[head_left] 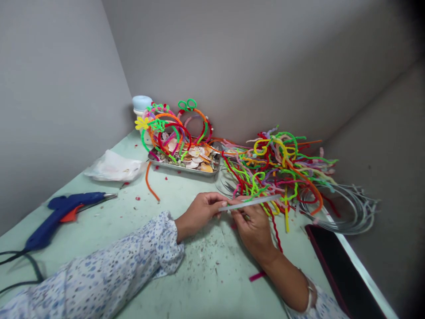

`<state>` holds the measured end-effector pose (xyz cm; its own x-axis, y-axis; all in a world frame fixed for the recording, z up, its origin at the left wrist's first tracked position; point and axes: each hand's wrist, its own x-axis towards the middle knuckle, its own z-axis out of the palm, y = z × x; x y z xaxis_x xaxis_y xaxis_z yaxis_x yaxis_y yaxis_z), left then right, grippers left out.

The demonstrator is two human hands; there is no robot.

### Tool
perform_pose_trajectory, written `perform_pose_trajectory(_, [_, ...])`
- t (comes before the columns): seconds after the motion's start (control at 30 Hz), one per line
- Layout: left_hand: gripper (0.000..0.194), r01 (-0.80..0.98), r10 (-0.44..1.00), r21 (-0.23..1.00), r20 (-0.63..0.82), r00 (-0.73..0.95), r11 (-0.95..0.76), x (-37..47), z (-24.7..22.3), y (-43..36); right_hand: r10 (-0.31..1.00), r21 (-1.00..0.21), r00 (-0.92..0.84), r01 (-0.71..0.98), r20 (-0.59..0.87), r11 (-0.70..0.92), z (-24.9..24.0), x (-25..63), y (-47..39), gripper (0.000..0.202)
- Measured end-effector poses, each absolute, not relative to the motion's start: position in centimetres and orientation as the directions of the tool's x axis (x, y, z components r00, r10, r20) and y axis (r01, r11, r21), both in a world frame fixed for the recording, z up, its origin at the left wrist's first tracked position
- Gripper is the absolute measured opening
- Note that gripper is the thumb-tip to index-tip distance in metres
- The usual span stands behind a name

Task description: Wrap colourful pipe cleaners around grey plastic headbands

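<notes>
Left hand (199,212): rests on the counter (186,274), fingers pinched together on the left end of a pale glue stick (250,202).
Right hand (254,226): just beside the left, fingers curled under the stick near its middle and closed on it; a thin dark bit shows at the fingertips, too small to identify.
Glue stick: held level between both hands, just above the counter, its free right end lying over the edge of the pipe-cleaner pile.
Pipe cleaners (279,164): a loose, many-coloured tangle behind and to the right of the hands, touching the stick's far end.
Wire bands (348,208): a stack of bare grey hoops to the right, partly under the pile.
Tray (186,166): a metal tray behind the hands, holding shells and finished wrapped headbands (169,128) standing upright.
Glue gun (63,212): blue, lying on its side well to the left, nozzle pointing towards a white bag (113,167); its cord trails off the left edge.
Phone (335,266): a dark slab at the right edge of the counter, near the right forearm.
Risk, snagging: the stick's free end sits among the pipe cleaners, so drawing it away could likely drag strands across the counter.
Risk, gun: if it is hot, which cannot be told, its nozzle lying close to the bag could scorch it, and a reaching sleeve (109,274) could catch the cord.
Risk, phone: a sweep of the right arm could push it over the edge.
</notes>
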<state>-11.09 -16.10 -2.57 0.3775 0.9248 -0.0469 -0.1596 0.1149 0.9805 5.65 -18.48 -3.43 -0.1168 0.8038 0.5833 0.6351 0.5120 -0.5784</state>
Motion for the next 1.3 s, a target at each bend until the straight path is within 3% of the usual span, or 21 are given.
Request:
perform_pose_trajectory(0.73, [0.036, -0.157, 0.905, 0.983, -0.016, 0.424, 0.091, -10.9, -2.8, -16.1, 0.814, -0.558, -0.099, 0.681, 0.572, 0.475, -3.2, 5.6, -18.7, 0.015])
perform_pose_trajectory(0.9, [0.033, -0.159, 0.911, 0.983, -0.016, 0.412, 0.09, -10.8, -2.9, -16.2, 0.811, -0.575, -0.101, 0.656, 0.576, 0.49, -2.6, 5.3, -18.8, 0.014])
perform_pose_trajectory(1.17, [0.024, -0.098, 0.916, 0.994, 0.001, 0.401, 0.042, -10.5, -2.3, -16.6, 0.78, -0.494, -0.074, 0.735, 0.621, 0.464, -3.2, 5.2, -18.7, 0.014])
perform_pose_trajectory(1.3, [0.022, -0.036, 0.923, 0.999, -0.018, 0.384, 0.035, -10.4, -2.3, -16.7, 0.799, -0.53, -0.095, 0.701, 0.594, 0.478, -3.2, 5.2, -18.7, 0.015])
